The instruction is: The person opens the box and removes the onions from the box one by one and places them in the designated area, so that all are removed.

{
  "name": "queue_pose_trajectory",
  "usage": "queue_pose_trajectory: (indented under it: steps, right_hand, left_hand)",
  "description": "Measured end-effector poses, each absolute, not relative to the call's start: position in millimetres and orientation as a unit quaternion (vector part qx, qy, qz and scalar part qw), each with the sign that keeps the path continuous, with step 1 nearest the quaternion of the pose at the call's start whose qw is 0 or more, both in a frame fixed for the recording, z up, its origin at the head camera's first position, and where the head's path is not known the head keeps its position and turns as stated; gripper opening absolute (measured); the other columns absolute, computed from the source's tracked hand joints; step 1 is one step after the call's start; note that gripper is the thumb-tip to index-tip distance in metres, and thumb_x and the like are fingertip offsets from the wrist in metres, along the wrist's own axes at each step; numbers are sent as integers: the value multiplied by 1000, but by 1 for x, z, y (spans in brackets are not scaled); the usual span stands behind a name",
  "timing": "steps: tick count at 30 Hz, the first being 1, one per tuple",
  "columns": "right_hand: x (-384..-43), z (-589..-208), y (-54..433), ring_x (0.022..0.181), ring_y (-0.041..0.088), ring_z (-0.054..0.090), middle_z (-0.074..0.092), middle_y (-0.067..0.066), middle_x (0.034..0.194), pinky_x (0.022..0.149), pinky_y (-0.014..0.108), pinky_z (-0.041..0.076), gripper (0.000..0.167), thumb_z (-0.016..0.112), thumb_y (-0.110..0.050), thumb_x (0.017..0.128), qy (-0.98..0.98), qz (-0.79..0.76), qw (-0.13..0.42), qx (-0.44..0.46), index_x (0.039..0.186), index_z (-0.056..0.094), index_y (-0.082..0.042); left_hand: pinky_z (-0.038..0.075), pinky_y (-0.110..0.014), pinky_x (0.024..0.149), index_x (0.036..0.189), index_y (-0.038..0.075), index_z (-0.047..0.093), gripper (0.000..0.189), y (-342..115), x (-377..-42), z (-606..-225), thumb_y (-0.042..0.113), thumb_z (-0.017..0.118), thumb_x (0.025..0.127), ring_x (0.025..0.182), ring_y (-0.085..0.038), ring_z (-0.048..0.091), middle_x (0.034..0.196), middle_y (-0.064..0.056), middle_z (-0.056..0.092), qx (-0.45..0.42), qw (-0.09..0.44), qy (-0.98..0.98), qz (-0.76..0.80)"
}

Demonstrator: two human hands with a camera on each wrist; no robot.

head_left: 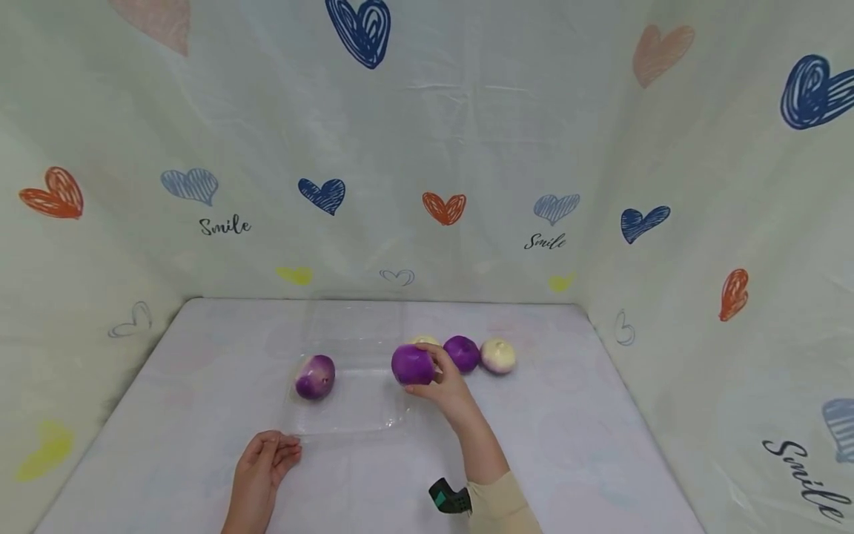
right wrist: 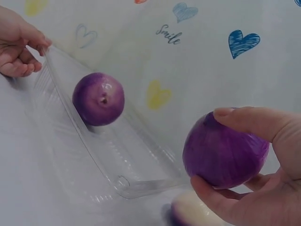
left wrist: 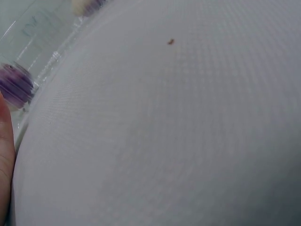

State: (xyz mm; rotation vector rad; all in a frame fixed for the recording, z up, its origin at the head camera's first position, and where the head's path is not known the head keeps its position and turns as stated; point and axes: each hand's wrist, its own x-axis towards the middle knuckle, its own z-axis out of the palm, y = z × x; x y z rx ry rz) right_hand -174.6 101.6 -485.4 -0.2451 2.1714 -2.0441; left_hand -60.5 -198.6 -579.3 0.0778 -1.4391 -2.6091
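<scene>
A purple turnip (head_left: 411, 364) is gripped between the thumb and fingers of my right hand (head_left: 448, 386), above the right side of a clear plastic container (head_left: 347, 432). My left hand (head_left: 267, 463) pinches the container's near left corner; the right wrist view shows thumb and fingers on that rim. Inside the container, at its left, lies a purple and white turnip (right wrist: 99, 99). To the right of the container are another purple turnip (head_left: 462, 353), a whitish turnip (head_left: 498, 356) and a pale one (head_left: 427, 340) partly hidden behind my right hand.
A white cloth (head_left: 567, 445) covers the table. Curtains (head_left: 500, 148) printed with hearts and "Smile" stand at the back and both sides. A dark strap-like piece (head_left: 449, 497) sits by my right sleeve. A tiny brown speck (left wrist: 170, 42) shows on the cloth.
</scene>
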Motion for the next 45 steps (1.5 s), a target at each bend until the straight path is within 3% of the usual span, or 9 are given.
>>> queue_pose_trajectory:
  steps: [14, 23, 33, 45]
  right_hand:
    - [-168, -497, 132, 122, 44, 47, 39, 22, 146, 93, 45, 51, 78, 80, 9, 72, 724, -689, 39, -23, 138, 44, -11]
    - [-162, -498, 156, 127, 50, 41, 26, 25, 153, 93, 45, 52, 79, 76, 13, 74, 713, -700, 32, 26, 141, 42, -14]
    - [-161, -500, 182, 125, 44, 43, 40, 24, 139, 87, 37, 56, 81, 72, 19, 73, 697, -714, 11, 69, 140, 41, -13]
    - [-159, -501, 208, 127, 46, 40, 33, 28, 141, 83, 36, 58, 82, 65, 20, 80, 658, -746, -7, 106, 147, 30, -13]
  left_hand:
    - [57, -24, 79, 97, 9, 58, 16, -199, -58, -574, 19, 48, 104, 85, -13, 67, 91, -4, 69, 65, 71, -487, -868]
    - [57, -24, 78, 97, 10, 59, 17, -200, -56, -576, 20, 48, 104, 84, -12, 66, 91, -4, 69, 71, 62, -488, -868]
    - [57, -24, 79, 98, 9, 58, 16, -200, -56, -577, 20, 47, 104, 85, -13, 66, 92, -4, 69, 54, 68, -488, -869]
    - [57, -24, 80, 98, 8, 57, 16, -199, -59, -579, 17, 46, 105, 86, -13, 67, 93, -4, 68, 36, 77, -487, -869]
